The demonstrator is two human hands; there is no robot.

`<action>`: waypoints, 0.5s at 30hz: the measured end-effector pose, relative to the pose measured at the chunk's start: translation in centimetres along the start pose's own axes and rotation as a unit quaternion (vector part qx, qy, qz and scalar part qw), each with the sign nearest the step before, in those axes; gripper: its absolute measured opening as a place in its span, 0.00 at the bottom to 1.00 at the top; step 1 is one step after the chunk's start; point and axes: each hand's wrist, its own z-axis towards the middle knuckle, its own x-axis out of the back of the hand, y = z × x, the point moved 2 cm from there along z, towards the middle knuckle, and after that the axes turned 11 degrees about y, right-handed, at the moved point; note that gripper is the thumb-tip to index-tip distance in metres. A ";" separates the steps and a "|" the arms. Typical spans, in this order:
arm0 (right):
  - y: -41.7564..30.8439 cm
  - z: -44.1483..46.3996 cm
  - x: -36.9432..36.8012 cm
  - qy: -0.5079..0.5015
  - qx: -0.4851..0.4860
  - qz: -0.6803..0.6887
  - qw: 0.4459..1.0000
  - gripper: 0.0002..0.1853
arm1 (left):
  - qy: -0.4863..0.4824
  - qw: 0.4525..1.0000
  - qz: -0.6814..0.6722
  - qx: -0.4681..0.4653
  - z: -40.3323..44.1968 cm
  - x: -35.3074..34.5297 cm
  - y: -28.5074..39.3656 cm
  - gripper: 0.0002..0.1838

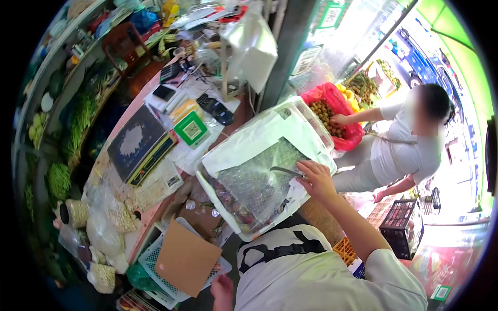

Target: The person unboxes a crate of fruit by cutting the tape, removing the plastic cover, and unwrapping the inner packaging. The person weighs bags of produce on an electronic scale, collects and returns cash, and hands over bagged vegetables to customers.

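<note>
My right hand (315, 181) is closed around a thin, dark, curved blade that looks like a small knife (284, 170). It is over the right side of a white box (205, 186). Clear bubble wrap (249, 179) and a sheet of white paper (233, 154) lie across the box top. Dark reddish round produce (238, 203) shows through under the wrap. My left hand (223, 287) hangs low beside my body, near a brown cardboard sheet (188, 257). It is blurred, and its fingers cannot be made out.
A weighing scale (139, 145), a green QR sign (191, 128) and a telephone (215, 109) occupy the counter. At right, another person (402, 135) reaches into a red-lined container (353, 132) of small brown fruit. A black crate (402, 228) stands behind my right arm.
</note>
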 end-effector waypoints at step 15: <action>5.9 -7.7 3.5 -0.030 -0.144 0.036 0.988 0.22 | -0.325 0.205 0.472 -0.793 -22.4 -43.1 11.4 0.33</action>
